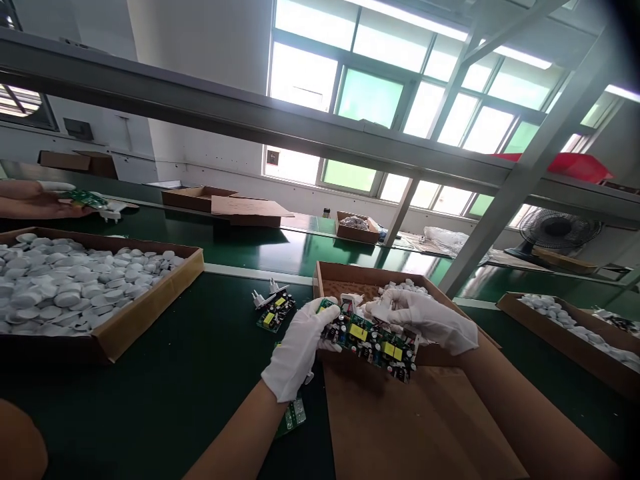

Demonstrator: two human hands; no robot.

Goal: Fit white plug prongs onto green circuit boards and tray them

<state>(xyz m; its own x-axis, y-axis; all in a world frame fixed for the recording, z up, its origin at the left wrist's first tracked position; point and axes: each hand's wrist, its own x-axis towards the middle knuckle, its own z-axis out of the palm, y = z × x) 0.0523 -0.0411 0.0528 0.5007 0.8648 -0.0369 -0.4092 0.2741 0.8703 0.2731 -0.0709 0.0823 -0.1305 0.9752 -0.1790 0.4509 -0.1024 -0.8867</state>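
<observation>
My left hand (299, 343), in a white glove, grips the left end of a circuit board panel (373, 341) that carries yellow transformers and small black parts. The panel is held tilted over the near side of an open cardboard box (367, 273). My right hand (425, 317), also gloved, is closed at the panel's upper edge; its fingertips pinch something whitish that blends with the glove. White plastic pieces (407, 287) lie in the box behind the hand. On the table left of my left hand rests another board with white plug pins (276, 310). Below my left wrist a green board (293, 419) shows partly.
A cardboard tray (150, 307) of round white caps stands at left, another tray (570, 327) at right. A co-worker's hand (45, 200) holds a board at far left. A slanted metal post (520, 167) rises behind my right hand. The box flap (400, 427) hangs towards me.
</observation>
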